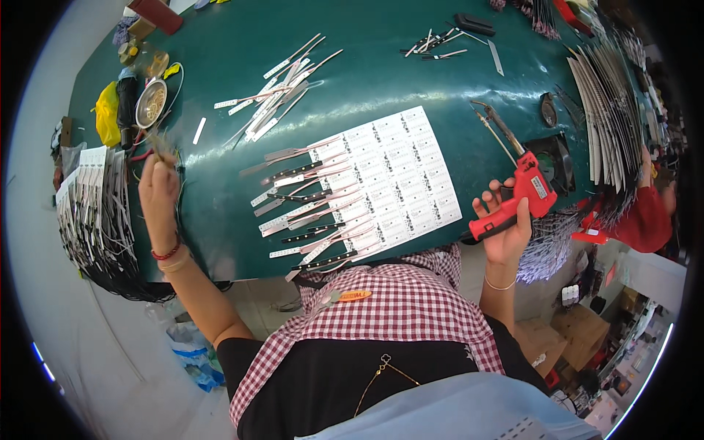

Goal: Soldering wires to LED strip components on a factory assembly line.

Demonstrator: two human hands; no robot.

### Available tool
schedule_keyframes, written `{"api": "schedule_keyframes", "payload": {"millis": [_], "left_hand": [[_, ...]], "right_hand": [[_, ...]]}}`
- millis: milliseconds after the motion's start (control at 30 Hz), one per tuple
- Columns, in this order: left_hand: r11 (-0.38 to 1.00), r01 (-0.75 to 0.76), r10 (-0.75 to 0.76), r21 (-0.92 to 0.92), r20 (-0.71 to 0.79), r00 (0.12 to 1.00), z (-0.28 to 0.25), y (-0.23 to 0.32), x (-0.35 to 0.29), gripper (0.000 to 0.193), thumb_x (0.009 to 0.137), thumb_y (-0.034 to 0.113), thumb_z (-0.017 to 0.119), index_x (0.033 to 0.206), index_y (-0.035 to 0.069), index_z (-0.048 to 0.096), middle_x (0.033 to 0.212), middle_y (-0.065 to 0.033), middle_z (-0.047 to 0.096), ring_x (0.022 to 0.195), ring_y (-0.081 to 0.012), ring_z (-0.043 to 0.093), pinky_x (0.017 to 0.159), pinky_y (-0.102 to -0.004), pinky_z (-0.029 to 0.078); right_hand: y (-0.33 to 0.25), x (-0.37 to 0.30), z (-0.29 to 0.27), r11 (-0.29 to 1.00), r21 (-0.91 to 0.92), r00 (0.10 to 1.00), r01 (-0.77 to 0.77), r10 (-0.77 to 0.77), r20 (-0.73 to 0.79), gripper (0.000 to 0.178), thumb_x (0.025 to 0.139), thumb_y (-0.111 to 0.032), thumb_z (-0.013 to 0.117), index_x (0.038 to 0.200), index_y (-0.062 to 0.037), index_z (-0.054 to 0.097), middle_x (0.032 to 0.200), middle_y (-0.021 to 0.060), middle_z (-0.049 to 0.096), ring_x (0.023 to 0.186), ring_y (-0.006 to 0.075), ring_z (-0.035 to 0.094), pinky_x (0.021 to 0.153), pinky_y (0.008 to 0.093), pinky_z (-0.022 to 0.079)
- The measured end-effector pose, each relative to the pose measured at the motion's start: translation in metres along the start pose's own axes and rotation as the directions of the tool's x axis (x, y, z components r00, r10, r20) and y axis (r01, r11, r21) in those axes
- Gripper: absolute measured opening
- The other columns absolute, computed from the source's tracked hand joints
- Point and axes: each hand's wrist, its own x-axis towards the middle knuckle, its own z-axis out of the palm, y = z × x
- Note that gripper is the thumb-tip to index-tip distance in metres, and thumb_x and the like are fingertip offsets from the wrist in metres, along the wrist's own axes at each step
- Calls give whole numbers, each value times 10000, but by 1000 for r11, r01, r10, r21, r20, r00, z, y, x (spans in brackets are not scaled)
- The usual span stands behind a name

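Note:
My left hand point(158, 189) is closed at the left of the green table, fingertips pinched beside a small metal bowl point(152, 104). Something blurred and brownish shows at those fingertips; I cannot make it out. In my right hand point(506, 233) rests a red soldering gun point(533, 185), its thin metal tip and feed tube pointing up and left. Between the hands lies a white panel of printed circuit boards point(400, 176). Along its left edge are several small white and black strips with wires point(301, 196), their wire ends reaching onto the panel.
A loose pile of wired white strips point(282, 92) lies farther back, with black ones point(438, 45) to its right. Wired boards point(92, 198) hang over the left edge. Stacked panels point(605, 117) and a black fan point(554, 161) stand at right. A co-worker's red sleeve point(645, 220) shows beyond.

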Motion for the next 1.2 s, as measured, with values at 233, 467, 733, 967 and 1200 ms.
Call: {"api": "schedule_keyframes", "payload": {"millis": [233, 467, 733, 967, 1200], "left_hand": [[996, -88, 89, -15, 147, 985, 78, 29, -22, 238, 949, 164, 428, 846, -4, 563, 586, 38, 412, 505, -28, 368, 457, -184, 282], [803, -234, 162, 549, 177, 971, 68, -45, 34, 194, 856, 47, 430, 989, -7, 561, 664, -139, 604, 572, -213, 567, 536, -309, 435], [623, -105, 412, 775, -211, 887, -69, -139, 70, 199, 886, 146, 477, 962, 18, 610, 740, -175, 641, 659, -351, 618, 573, -401, 474], [726, -42, 340, 686, -305, 889, -46, -95, 56, 352, 803, 211, 598, 1109, 44, 546, 731, -201, 628, 684, -359, 615, 626, -414, 480], [909, -28, 181, 415, -334, 925, -77, -98, 39, 198, 880, 181, 517, 981, 14, 555, 688, -135, 625, 655, -217, 626, 566, -342, 460]], "right_hand": [[5, 3, 5, 998, 24, 997, -60, 58, 47, 355, 931, -337, 464, 1173, -78, 437, 1110, 114, 497, 961, 211, 514, 864, 420, 435], [4, -4, 2, 997, 50, 996, -65, 62, 65, 370, 930, -344, 466, 1186, -78, 430, 1112, 113, 492, 957, 210, 517, 844, 415, 447], [2, -7, 2, 999, 17, 999, -44, 44, -12, 376, 924, -353, 473, 1181, -83, 426, 1064, 111, 512, 911, 210, 528, 811, 402, 459], [19, -2, 3, 996, -3, 996, -84, 84, 43, 400, 929, -354, 469, 1200, -67, 409, 1086, 121, 479, 893, 207, 512, 804, 386, 454], [20, 5, 6, 993, -38, 988, -112, 116, 103, 404, 931, -356, 472, 1206, -68, 409, 1075, 109, 483, 883, 187, 503, 801, 371, 448]]}}
